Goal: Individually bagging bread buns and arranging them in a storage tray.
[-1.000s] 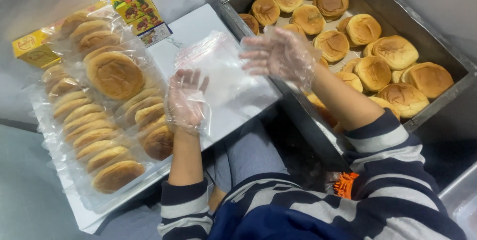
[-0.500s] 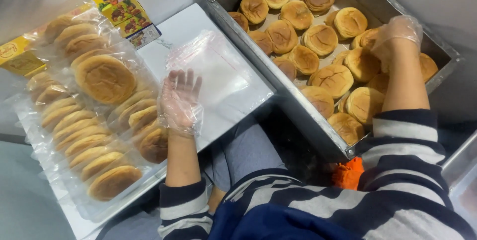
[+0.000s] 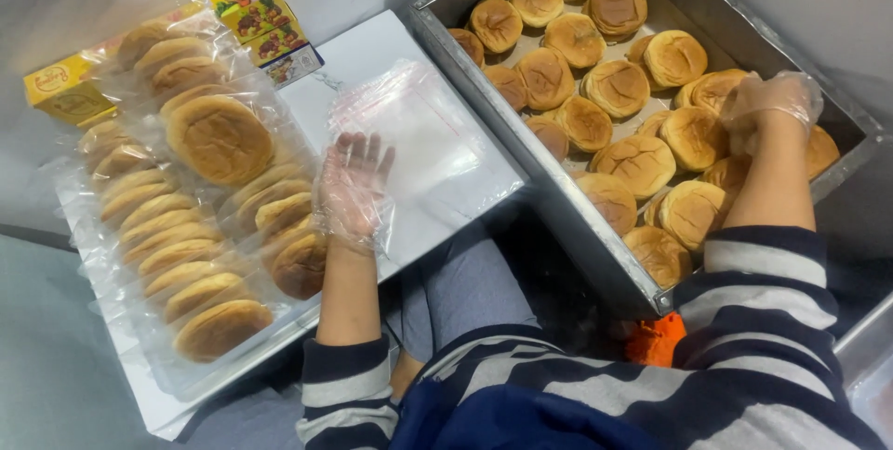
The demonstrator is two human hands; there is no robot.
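Note:
My left hand (image 3: 351, 188), in a thin clear plastic glove, rests flat with fingers spread on the near edge of a stack of clear plastic bags (image 3: 419, 138) lying on a white board (image 3: 372, 50). My right hand (image 3: 770, 106), also gloved, reaches into a metal tray (image 3: 558, 217) full of round golden buns and closes over a bun (image 3: 744, 134) at the tray's right side; the fingers hide most of it. Several bagged buns (image 3: 219, 138) lie in rows to the left of my left hand.
Two small printed cardboard boxes, a colourful one (image 3: 260, 22) and a yellow one (image 3: 60, 87), lie at the far left of the board. An orange object (image 3: 656, 338) sits under the tray's near corner. My lap in striped sleeves fills the bottom of the view.
My right hand left the plastic bags and swung right into the metal tray, settling on a bun by the right wall. My left hand stayed on the bags.

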